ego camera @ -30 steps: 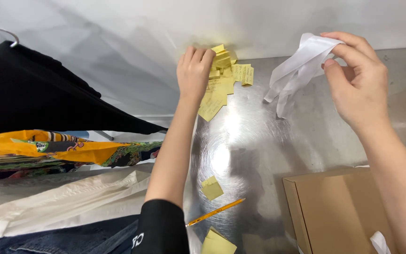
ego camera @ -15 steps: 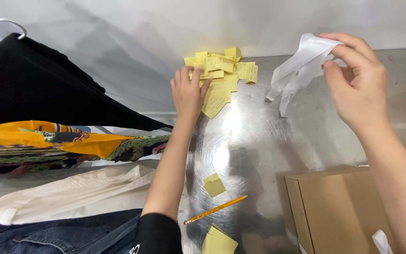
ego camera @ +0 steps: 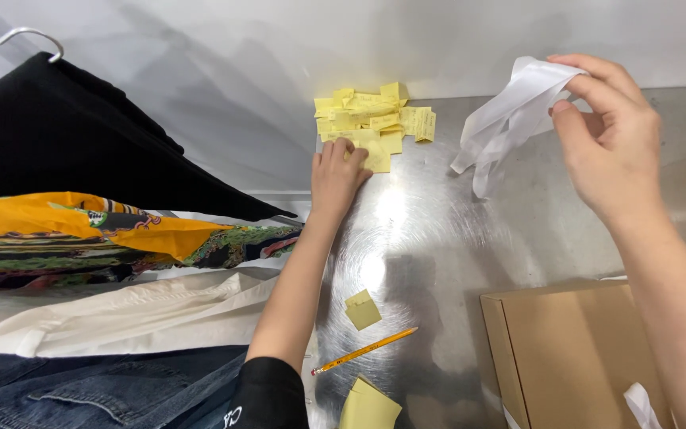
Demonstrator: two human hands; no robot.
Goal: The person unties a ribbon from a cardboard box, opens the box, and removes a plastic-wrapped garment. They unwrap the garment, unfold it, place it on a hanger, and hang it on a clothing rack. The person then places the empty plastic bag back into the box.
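Head view, left hand: the left hand point(ego camera: 337, 173) lies palm down on the steel table point(ego camera: 438, 238), fingers loosely curled, its fingertips point(ego camera: 347, 148) pressing the near edge of the pile of yellow notes point(ego camera: 373, 121). It grips nothing that I can see.
Head view, pile: the pile of yellow notes sits at the far edge of the table, against the white wall point(ego camera: 279, 48); the slips overlap at odd angles.
Head view, right hand: the right hand point(ego camera: 609, 143) is raised above the table, thumb and fingers pinched on a crumpled white paper strip point(ego camera: 510, 115).
Head view, strip: the white paper strip hangs from the pinch toward the left, its loose ends dangling just over the steel, right of the pile and apart from it.
Head view, near table: 1 small yellow note point(ego camera: 363, 310) lies alone mid-table, a yellow pencil point(ego camera: 365, 350) lies slanted just below it, and 1 more folded yellow note point(ego camera: 368, 405) sits at the bottom edge.
Head view, box: a brown cardboard box point(ego camera: 581, 349) stands at lower right, under the right forearm.
Head view, left side: a black garment on a hanger point(ego camera: 57, 143) hangs above a yellow patterned cloth point(ego camera: 81, 230), a cream cloth point(ego camera: 136, 318) and blue denim point(ego camera: 97, 389).
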